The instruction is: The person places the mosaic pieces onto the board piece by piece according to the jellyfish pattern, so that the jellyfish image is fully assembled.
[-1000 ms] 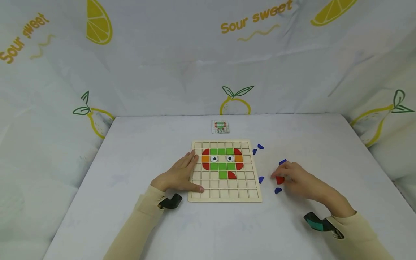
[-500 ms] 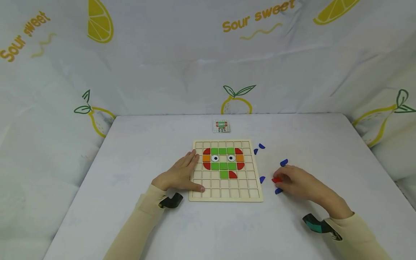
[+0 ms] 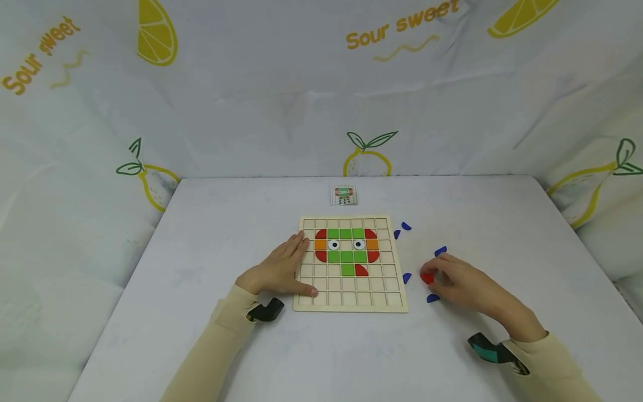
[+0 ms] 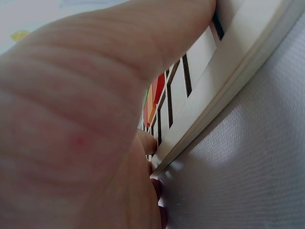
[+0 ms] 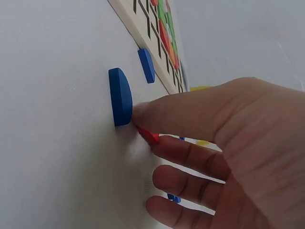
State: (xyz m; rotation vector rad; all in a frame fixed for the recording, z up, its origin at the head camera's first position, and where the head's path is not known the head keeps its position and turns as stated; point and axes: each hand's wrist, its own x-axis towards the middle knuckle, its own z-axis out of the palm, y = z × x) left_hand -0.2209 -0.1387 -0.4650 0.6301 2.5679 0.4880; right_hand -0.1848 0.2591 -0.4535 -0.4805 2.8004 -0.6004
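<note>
"Red piece: where is it, set against the grid board?"

"To the right of the board, apart from it, and a little nearer the person than the board's middle. The right hand has it there, low by the tabletop; whether it touches that surface cannot be told."

"How is it held?"

"Thumb and forefinger pinch it, their tips close together with the piece between them. The other fingers bend loosely alongside."

"And the left hand?"

"Resting across the board's left edge, fingers extended, thumb spread well away from them onto the board's near left part. It lies flat rather than gripping."

"Where are the blue ones?"

"One blue piece is just beside the board's right edge. Two blue half-rounds lie near its far right corner. Farther right of it are two more, a far blue piece just beyond the right hand and a near blue piece on that hand's near side."

"What sits on the board?"

"Green squares, orange squares and red rounded pieces around two eye discs. Nearer the board's front edge, one more green square and one red rounded piece lie side by side."

"And behind it?"

"Past the board's far edge, a small card printed with a green and red figure."
</note>
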